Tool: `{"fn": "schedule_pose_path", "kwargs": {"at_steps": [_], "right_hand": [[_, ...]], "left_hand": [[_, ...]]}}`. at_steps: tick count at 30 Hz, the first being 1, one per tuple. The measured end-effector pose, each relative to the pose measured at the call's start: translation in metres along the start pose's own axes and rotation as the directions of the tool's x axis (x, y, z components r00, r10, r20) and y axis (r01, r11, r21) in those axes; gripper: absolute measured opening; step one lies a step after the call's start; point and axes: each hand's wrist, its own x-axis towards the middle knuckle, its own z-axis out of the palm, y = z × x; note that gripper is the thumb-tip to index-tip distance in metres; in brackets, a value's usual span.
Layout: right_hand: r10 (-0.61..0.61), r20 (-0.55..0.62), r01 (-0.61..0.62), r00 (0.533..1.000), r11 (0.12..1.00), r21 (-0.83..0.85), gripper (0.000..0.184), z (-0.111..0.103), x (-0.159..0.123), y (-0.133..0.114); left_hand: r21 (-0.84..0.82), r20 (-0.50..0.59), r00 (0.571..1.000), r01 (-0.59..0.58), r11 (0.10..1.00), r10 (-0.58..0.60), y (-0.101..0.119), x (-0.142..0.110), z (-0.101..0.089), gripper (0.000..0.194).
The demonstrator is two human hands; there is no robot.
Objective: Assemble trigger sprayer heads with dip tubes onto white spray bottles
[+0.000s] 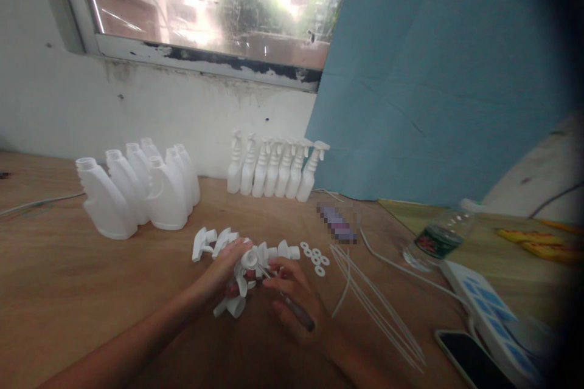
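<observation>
My left hand (225, 270) is closed around a white spray trigger head (241, 282), held just above the wooden table (68, 292). My right hand (294, 295) pinches a thin clear dip tube (263, 271) at the head's round collar, and a dark slim tool (298, 313) lies along its fingers. More loose trigger heads (214, 242) lie in a row just behind my hands. Several small white washers (314, 255) sit to the right of them. Long clear tubes (365, 292) lie spread on the table to the right.
Open white bottles (137, 185) stand at the back left; bottles with sprayers fitted (274, 167) line the wall. A water bottle (438, 237) lies on its side at right, near a power strip (488, 304) and a phone (469, 358). A blue sheet (433, 73) hangs behind.
</observation>
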Motion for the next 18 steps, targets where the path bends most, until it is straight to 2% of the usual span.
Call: {"fn": "schedule_pose_path", "kwargs": {"at_steps": [3, 7, 10, 13, 15, 18], "right_hand": [[-0.017, 0.090, 0.022, 0.996, 0.998, -0.063, 0.050, -0.006, 0.003, -0.005], [-0.112, 0.188, 0.136, 0.976, 0.983, -0.120, 0.059, -0.009, 0.006, -0.007], [-0.201, 0.195, 0.238, 0.960, 0.952, -0.190, 0.061, -0.006, 0.005, -0.001], [-0.249, 0.207, 0.297, 0.946, 0.923, -0.245, 0.061, -0.004, 0.003, 0.004], [-0.268, 0.206, 0.315, 0.941, 0.918, -0.242, 0.057, -0.005, 0.002, 0.004], [-0.287, 0.147, 0.314, 0.947, 0.922, -0.225, 0.056, -0.009, 0.003, 0.002]], "left_hand": [[0.084, 0.014, 1.000, 0.016, 0.996, -0.017, -0.002, 0.002, -0.002, 0.047], [0.140, 0.060, 0.998, -0.019, 0.990, 0.011, -0.004, 0.002, -0.007, 0.044], [0.200, 0.124, 0.992, -0.049, 0.979, 0.024, -0.002, -0.003, -0.007, 0.041], [0.237, 0.138, 0.990, -0.046, 0.970, 0.013, 0.000, -0.006, -0.006, 0.042], [0.261, 0.123, 0.992, -0.064, 0.963, 0.032, -0.001, -0.005, -0.006, 0.043], [0.334, 0.052, 0.989, -0.149, 0.931, 0.139, 0.000, -0.001, -0.011, 0.041]]}}
